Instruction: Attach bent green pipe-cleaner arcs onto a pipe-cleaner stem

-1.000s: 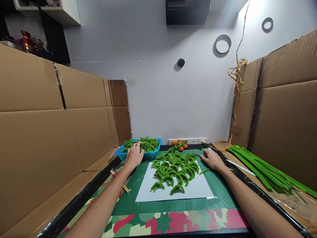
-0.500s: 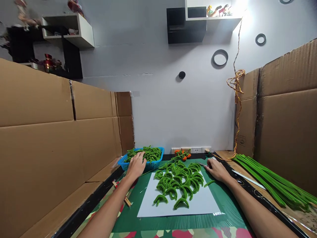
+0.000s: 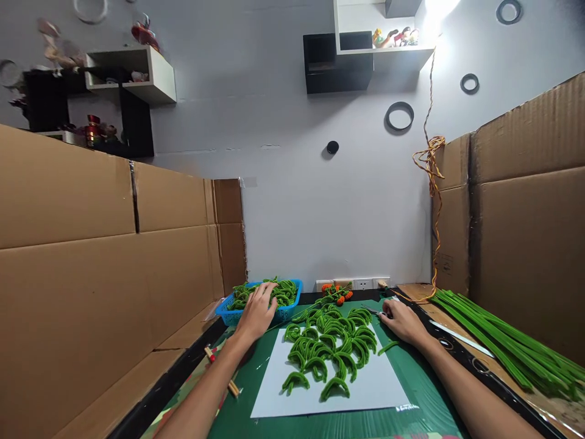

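My left hand lies over the near side of a blue basket, its fingers stretched out on the curled green pipe-cleaner pieces inside. Whether any piece is between the fingers is hidden. At the right, my right hand is closed around a small pair of scissors, with the blades pointing left. Between the hands, many bent green pipe-cleaner pieces are spread in clusters over a white sheet. A single short green piece lies on the green mat beside the sheet.
Orange pipe-cleaner flowers on green stems lie behind the sheet. Long green pipe cleaners form a bundle at the right. Sticks rest by my left forearm. Cardboard walls flank both sides, and an orange cord hangs down.
The view has tilted slightly upward, so the scene sits lower. My left hand has moved a little to the right over the basket. My right hand stays around the scissors.
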Available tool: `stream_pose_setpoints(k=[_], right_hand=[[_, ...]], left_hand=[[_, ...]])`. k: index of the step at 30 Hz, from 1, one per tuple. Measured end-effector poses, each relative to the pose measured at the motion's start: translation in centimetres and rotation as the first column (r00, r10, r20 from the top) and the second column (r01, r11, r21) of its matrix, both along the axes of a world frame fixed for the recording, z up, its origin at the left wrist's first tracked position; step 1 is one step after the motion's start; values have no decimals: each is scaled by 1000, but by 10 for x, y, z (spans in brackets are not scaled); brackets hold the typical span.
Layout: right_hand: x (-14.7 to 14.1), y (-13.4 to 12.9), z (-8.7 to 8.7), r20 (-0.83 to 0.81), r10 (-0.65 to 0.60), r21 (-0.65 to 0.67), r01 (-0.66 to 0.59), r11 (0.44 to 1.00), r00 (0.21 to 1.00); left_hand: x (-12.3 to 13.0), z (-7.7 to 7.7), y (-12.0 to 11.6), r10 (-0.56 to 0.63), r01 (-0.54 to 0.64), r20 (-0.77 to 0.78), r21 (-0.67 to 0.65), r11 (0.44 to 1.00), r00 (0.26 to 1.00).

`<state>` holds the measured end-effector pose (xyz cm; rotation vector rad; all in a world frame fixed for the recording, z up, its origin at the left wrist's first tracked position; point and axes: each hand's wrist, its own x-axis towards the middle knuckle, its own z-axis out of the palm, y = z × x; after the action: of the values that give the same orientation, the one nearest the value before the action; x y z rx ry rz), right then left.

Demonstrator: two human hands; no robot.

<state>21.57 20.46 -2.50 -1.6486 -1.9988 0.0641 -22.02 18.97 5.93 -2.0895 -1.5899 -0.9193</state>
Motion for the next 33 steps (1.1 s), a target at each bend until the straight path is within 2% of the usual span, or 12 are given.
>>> stream_pose_setpoints(k=[3,7,18,26,33], right_hand=[[-1,0,1,4,-8,9,8,1000,1000],[-3,-1,1,8,-17,35,17,999,1000],[-4,2,-1,4,-24,59,24,998,1000],[-4,-2,3,11,-24,46,24,999,1000],[-4,-3,3,48,-19,43,17,999,999]], left_hand=[[10,2,-7,-112,111,-35,-12,994,993],[15,1,-13,-167,164,-59,-44,985,984],[8,-4,-9,-178,163,-96,-141,976,979],[10,-6,-16,-208,180,-133,-197,964,969],[3,-7,-12,-217,184,-143,-210,960,966]])
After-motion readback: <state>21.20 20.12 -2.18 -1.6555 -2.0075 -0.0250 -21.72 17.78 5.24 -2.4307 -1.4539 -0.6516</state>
